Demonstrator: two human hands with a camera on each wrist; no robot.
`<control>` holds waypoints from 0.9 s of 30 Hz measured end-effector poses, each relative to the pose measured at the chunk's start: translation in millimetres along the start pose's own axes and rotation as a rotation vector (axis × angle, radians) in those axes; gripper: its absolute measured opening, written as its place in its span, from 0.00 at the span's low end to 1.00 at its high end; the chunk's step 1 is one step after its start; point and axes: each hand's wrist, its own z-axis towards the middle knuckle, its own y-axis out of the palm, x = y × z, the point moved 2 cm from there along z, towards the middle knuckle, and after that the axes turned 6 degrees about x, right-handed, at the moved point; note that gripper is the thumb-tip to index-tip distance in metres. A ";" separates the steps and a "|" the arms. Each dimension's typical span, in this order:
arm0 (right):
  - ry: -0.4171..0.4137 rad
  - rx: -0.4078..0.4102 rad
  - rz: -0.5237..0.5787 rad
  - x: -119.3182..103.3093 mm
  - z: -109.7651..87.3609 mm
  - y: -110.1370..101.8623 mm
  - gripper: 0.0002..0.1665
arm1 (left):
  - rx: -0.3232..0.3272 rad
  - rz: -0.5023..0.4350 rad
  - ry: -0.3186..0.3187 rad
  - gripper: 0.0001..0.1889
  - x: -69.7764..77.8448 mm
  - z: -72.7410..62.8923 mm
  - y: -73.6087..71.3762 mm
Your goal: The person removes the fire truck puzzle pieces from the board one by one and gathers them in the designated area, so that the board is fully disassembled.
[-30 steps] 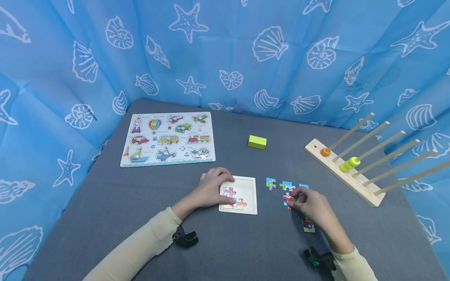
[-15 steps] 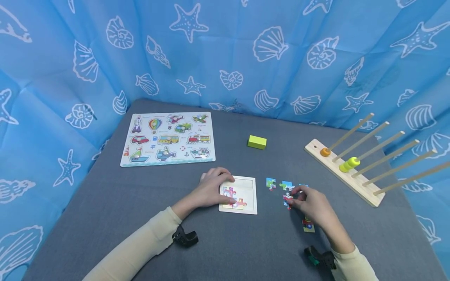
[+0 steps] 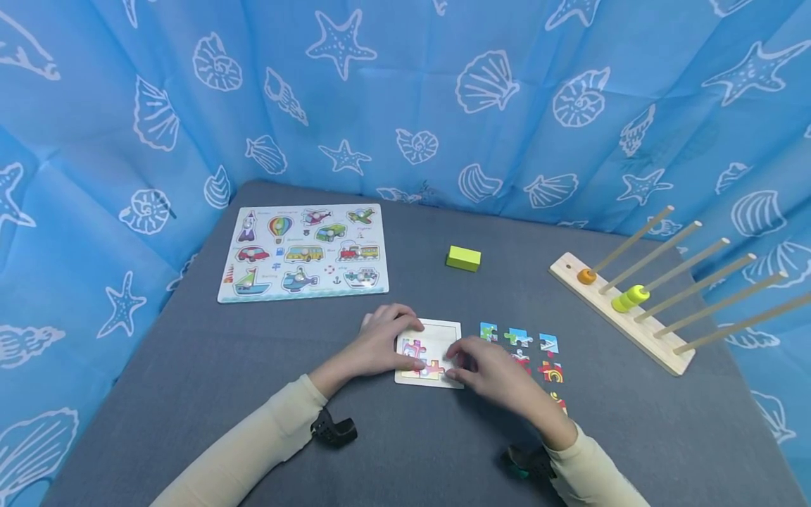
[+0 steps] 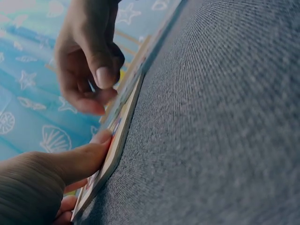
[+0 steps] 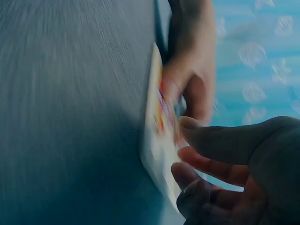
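Observation:
A small square wooden puzzle tray (image 3: 442, 340) lies on the table, with several pinkish jigsaw pieces (image 3: 434, 370) in its left and lower part. My left hand (image 3: 382, 343) holds the tray at its left side, the thumb resting on the pieces and the fingers at the edge. Over the tray's right edge hovers my right hand (image 3: 493, 371), its fingers loosely bent. Both wrist views show a gap between right thumb (image 5: 220, 142) and fingers, with no piece visible there. Several loose jigsaw pieces (image 3: 548, 343) lie right of the tray, some partly hidden by the right hand.
Behind the left hand lies a vehicle peg puzzle board (image 3: 304, 253). A lime green block (image 3: 464, 258) stands beyond the tray. At the right is a wooden peg rack (image 3: 659, 345) with tall rods, an orange bead (image 3: 586, 276) and lime beads (image 3: 630, 298).
My right hand has moved left from the loose pieces to the tray's right edge, uncovering pieces on the right. My left hand stays at the tray.

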 end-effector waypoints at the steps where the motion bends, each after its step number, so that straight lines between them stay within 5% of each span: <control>1: -0.011 -0.008 0.003 -3.2 2.6 4.9 0.10 | 0.004 0.001 0.006 0.30 -0.1 0.0 0.0; 15: 0.000 0.006 0.044 -8.4 13.7 23.0 0.10 | -0.055 -0.007 0.090 0.21 -6.6 1.0 -3.5; 27: 0.117 0.050 0.019 -15.3 8.9 27.4 0.13 | -0.070 -0.041 0.069 0.23 -7.1 0.9 -4.4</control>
